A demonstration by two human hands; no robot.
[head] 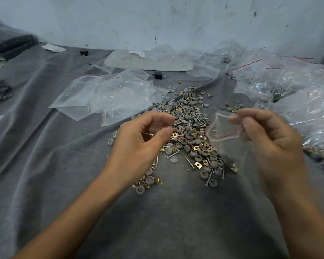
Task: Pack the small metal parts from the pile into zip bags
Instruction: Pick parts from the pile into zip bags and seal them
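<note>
Bagging: filling step judged in hand; much of the heap is not yet packed.
Cloth [64, 184]: grey, creased, spread under everything.
Filled bags [292, 81]: heaped at far right, behind the right hand.
Empty bags [108, 94]: laid flat up-left of the heap, well apart from both hands.
Pile [191, 128]: centre, between and behind the hands; screws [190, 162], grey caps [204, 174] and brass clips [198, 165] are mixed.
Right hand [269, 143]: raised over the pile's right edge; bag rim is pinched between thumb and fingers.
Left hand [138, 144]: raised over the pile's left edge, fingers curled toward the thumb; whether parts are held cannot be told.
Bag [224, 129]: small, clear; hung from the pinch with its long axis running down, mouth held open at the top. A clip or two seems to lie at its bottom, blurred.
Key relation: mouth is turned left, toward the left hand, near but apart; the pile lies directly below the gap. Left hand is nearer the parts, so feeding is judged to fall to it, rightward into the mouth.
Risk: soft rim could fold shut; parts could be dropped back on the pile.
</note>
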